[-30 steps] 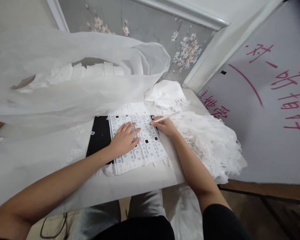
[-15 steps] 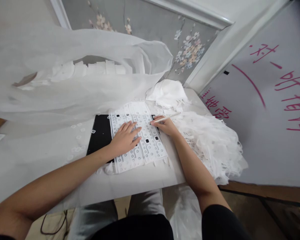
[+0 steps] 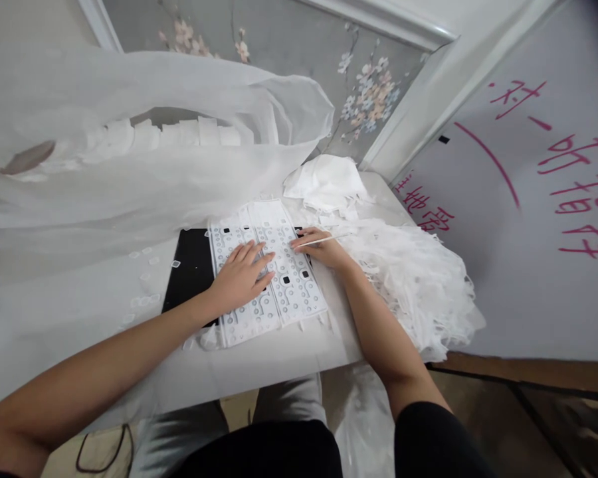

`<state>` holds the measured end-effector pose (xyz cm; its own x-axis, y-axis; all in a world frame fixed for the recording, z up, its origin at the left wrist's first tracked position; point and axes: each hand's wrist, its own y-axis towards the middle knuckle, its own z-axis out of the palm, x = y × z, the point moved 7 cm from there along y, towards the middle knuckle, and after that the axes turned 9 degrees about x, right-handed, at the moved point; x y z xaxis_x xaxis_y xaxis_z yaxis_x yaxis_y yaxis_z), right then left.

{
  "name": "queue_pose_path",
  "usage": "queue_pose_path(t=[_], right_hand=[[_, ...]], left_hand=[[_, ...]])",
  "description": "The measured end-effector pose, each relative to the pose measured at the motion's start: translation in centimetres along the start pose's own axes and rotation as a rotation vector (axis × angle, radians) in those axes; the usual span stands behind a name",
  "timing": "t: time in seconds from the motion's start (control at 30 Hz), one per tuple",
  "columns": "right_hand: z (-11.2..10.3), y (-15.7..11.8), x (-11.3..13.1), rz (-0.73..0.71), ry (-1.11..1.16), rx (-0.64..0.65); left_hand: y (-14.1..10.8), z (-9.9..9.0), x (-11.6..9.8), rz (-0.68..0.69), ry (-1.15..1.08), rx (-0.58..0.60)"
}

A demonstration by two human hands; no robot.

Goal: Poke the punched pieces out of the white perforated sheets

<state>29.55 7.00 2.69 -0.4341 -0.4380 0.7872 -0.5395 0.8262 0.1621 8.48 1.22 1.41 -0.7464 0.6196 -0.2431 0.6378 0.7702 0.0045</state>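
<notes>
A white sheet (image 3: 299, 295) patterned with rows of small round and curved shapes lies on a black board (image 3: 192, 262), whose left part shows. Several small black squares show through the sheet. My left hand (image 3: 239, 275) rests on the sheet's middle with its fingers spread, holding nothing. At the sheet's upper right edge, my right hand (image 3: 321, 247) is closed round a thin white stick (image 3: 311, 241), its tip end hidden near the fingertips.
Beyond the sheet lies a big translucent bag (image 3: 144, 189) with white pieces inside. White shredded material (image 3: 403, 279) heaps at the right, below a folded white pile (image 3: 329, 182). Small clear squares (image 3: 153, 261) lie on the left. A whiteboard (image 3: 528, 285) stands at the right.
The whole view has shifted slightly, with everything a little further left. The stick in my right hand lies at a flatter angle. My left hand keeps its place on the sheet.
</notes>
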Motion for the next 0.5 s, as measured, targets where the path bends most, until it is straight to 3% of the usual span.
queue_pose_path(t=[0.23, 0.5], right_hand=[[0.6, 0.4, 1.3, -0.028, -0.257, 0.012], [1.6, -0.1, 1.5, -0.037, -0.407, -0.066]], left_hand=[[0.0, 0.0, 0.0, 0.003, -0.01, -0.003], [-0.2, -0.1, -0.2, 0.028, 0.011, -0.025]])
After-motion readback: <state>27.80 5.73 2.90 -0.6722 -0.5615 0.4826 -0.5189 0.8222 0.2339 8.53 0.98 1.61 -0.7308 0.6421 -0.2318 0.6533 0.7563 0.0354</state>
